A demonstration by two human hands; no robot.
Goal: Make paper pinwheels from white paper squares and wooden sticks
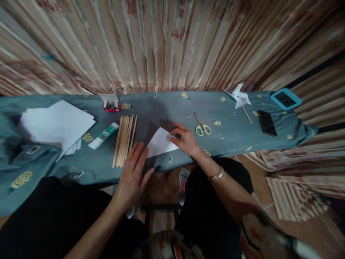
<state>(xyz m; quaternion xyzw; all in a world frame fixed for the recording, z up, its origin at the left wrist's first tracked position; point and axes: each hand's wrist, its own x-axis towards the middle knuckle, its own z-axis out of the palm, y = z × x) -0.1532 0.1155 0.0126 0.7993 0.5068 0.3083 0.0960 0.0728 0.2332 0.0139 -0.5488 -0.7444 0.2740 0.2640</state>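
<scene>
A white sheet of paper (161, 144), folded to a triangle, lies on the cloth-covered table in front of me. My left hand (133, 172) is open, palm down, its fingertips beside the paper's left corner. At the paper's right edge, the thumb and a bent finger of my right hand (185, 139) close on it, while another finger stretches out above. Green-handled scissors (202, 130) lie just right of that hand. Close to my left fingers is a row of several wooden sticks (123, 140).
A glue stick (104, 136), a stack of white paper (56, 122) and a small red open box (111, 105) are on the left. To the right lie a paper pinwheel (239, 98) on a stick, a black phone (267, 123) and a blue-framed device (285, 99). Curtains (167, 46) hang behind.
</scene>
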